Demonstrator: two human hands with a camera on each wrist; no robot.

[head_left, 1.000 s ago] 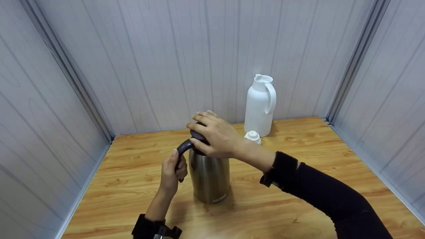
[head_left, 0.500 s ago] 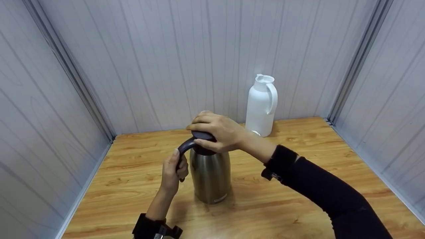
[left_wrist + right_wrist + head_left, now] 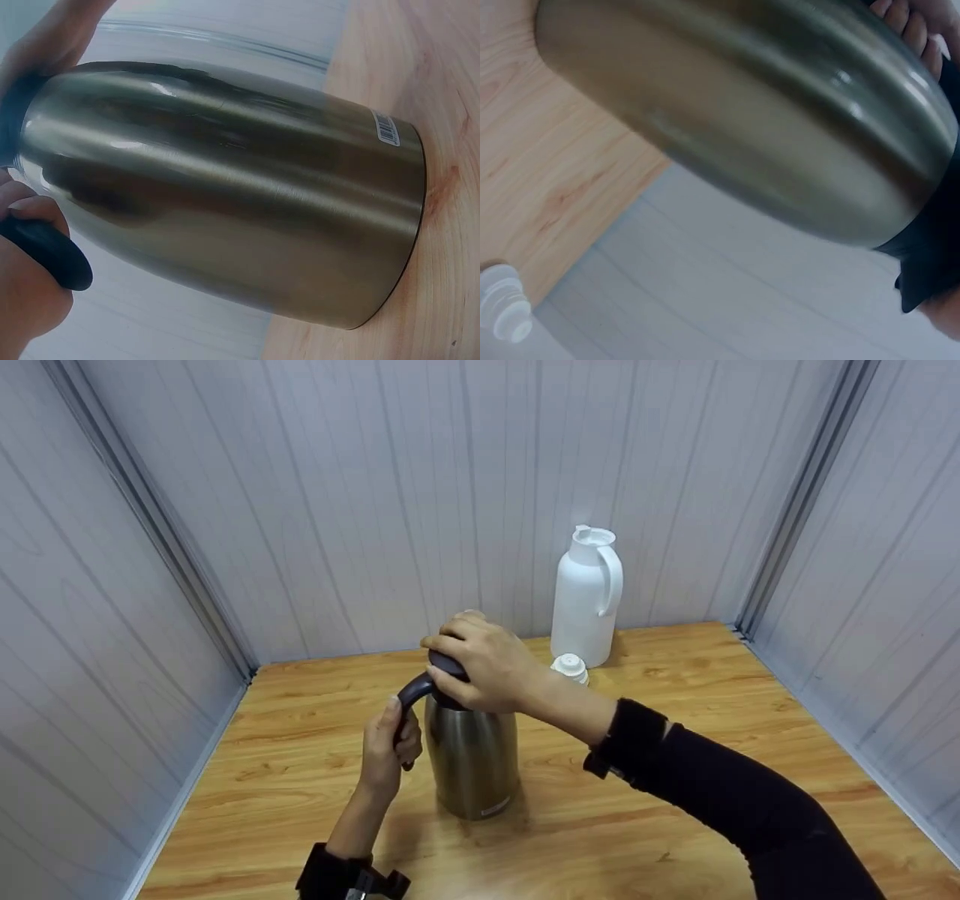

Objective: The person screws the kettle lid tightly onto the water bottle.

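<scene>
At frame centre, on the wooden table (image 3: 675,825) | steel flask (image 3: 471,757) upright | left hand (image 3: 386,750) clasps its handle (image 3: 411,694), right hand (image 3: 484,664) clamps the dark lid (image 3: 444,664) | risk: twisting force tips the flask, or the lid slips free and drops.

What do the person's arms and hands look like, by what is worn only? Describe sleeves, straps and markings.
The right arm wears a long black sleeve ending short of the wrist, with a black band and a small strap tab at the cuff. The left arm is bare up to a black wrist strap with a buckle-like mount. Both hands, left hand and right hand, are bare: no gloves, no visible rings or markings.
</scene>
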